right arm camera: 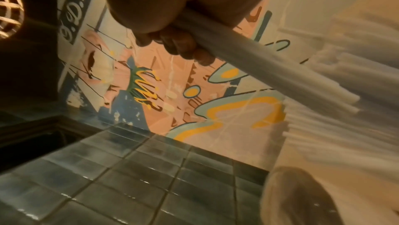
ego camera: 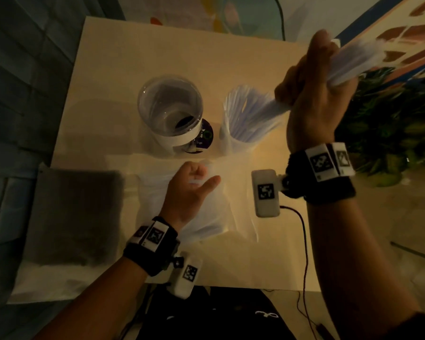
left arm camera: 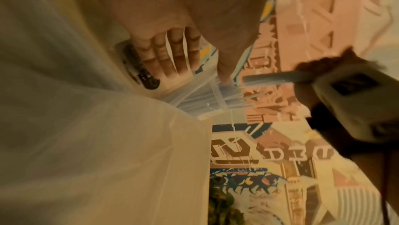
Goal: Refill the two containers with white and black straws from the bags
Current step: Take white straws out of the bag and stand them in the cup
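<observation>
My right hand is raised over the table's right side and grips a thick bundle of white straws. The bundle's lower end slants down into the right clear container, which holds more white straws. In the right wrist view my fingers curl round that bundle. The left clear container, with a white label, stands empty. My left hand grips the clear plastic bag of white straws lying near the front edge. The bag of black straws lies at the front left.
A leafy plant stands just off the table's right edge. A thin cable runs down from my right wrist over the table's front. A painted wall rises at the back right. Dark tiles border the left.
</observation>
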The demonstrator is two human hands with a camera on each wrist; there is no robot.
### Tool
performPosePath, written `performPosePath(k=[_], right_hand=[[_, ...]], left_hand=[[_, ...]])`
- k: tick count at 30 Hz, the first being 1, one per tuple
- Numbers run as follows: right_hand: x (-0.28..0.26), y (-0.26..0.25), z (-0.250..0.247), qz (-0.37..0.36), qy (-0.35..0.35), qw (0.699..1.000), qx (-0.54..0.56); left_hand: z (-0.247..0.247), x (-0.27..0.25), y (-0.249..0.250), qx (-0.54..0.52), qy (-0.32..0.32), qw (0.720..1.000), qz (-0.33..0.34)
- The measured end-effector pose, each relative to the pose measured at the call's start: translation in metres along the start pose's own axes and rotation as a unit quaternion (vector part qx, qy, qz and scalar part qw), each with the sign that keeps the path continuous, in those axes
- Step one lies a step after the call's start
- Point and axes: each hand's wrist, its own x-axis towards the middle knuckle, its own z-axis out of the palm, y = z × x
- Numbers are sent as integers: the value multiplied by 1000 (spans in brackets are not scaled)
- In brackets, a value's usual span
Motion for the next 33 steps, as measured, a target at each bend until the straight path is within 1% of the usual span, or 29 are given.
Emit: performPosePath(k=[2,3,5,7,10,12,13,15,18,20,24,25,27,29,31,32,33], right_hand=[[7,17,2,10,-10,999,-50],[9,25,4,19,-22,996,-80],[8,39,4,30,-59,989,-132],[9,45,-3,28,-76,983,-165],[11,42,-32,19,-46,981,-186],[10,47,-63,27,-57,973,-223],[7,53,-79,41,-84,963,-252],[-2,74,-106,86,-157,932,-316],[-11,105,-121,149,-245,880,-380],[-7,116,-116,173,-273,867,-380],[13,125,-93,185,-302,872,-338],[18,126,-88,176,-319,869,-336],[24,127,-79,132,-356,861,-339],[28,126,-74,104,-371,864,-323],[27,131,-70,95,-378,873,-292],[26,136,-69,104,-379,873,-290],[23,139,-66,132,-369,873,-289]], left_hand=[[6,10,5,-10,-8,1000,7],[10,16,8,-7,-12,1000,22],[18,26,12,14,-12,998,58],[25,37,20,37,0,997,74],[32,57,29,62,17,993,103],[34,72,30,59,10,993,103],[33,79,30,56,3,994,93],[33,93,28,49,-18,996,72],[35,107,26,40,-48,995,77],[38,115,28,41,-63,993,93],[46,127,39,8,-86,988,132],[48,129,43,3,-87,987,136],[53,136,46,15,-81,986,145],[58,139,47,40,-73,983,161],[60,141,47,46,-68,982,170],[61,142,45,34,-69,982,173],[62,141,46,21,-68,982,176]])
